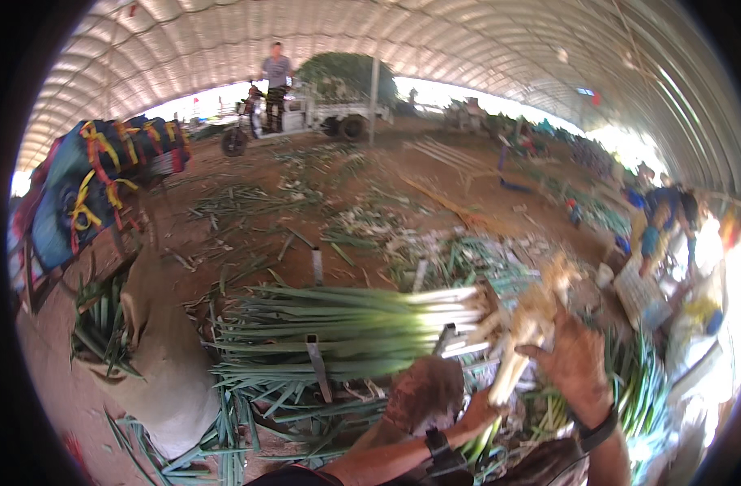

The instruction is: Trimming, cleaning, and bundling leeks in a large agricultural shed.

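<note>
Sorting green onions under a long arched shelter, the person works with both hands low in the view, near six o'clock. The left hand (477, 415) pinches a single green onion (506, 374) low on its pale stalk and holds it nearly upright. The right hand (575, 362) sits at about four o'clock with its fingers curled around the white root ends of a bunch (526, 317) — how tightly its grip is pressed I cannot quite tell, since the fisheye blurs that corner.

A large stack of green onions (346, 328) lies just beside the hands at nine o'clock from them, laid flat between upright stakes (317, 360), white ends toward the hands. That pile looks well built up already, though loose leaves (224, 417) and more stalks lie around — so some sorting seems left.

At twelve o'clock a person stands by a loaded truck (338, 105); at three o'clock another person (662, 223) bends over.
</note>
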Demonstrator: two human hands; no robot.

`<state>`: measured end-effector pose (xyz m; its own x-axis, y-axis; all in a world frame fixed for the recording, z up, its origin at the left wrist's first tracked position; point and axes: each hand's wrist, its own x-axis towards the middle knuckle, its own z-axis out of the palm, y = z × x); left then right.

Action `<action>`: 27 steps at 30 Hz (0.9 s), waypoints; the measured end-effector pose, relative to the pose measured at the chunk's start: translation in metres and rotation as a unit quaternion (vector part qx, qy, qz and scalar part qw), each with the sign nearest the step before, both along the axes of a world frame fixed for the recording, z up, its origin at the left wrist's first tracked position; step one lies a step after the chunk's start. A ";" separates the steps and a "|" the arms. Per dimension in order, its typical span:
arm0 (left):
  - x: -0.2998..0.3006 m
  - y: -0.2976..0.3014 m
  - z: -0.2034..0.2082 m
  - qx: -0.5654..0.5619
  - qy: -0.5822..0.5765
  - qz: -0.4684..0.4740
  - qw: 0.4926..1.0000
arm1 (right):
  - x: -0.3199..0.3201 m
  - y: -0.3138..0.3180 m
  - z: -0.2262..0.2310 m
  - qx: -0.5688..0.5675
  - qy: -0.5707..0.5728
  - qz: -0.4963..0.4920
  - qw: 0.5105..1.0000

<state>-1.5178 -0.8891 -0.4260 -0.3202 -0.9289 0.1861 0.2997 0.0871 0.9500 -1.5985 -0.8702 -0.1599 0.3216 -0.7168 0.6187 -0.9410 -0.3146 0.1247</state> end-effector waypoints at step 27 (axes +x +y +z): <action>-0.021 0.018 0.000 -0.044 0.001 -0.022 0.999 | -0.062 -0.043 0.008 0.011 -0.154 0.109 0.982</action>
<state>-1.5387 -0.8713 -0.4264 -0.3600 -0.8936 0.2680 0.3078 0.1574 0.9383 -1.6602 -0.9127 -0.1522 0.2695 -0.6660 0.6956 -0.8426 -0.5128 -0.1645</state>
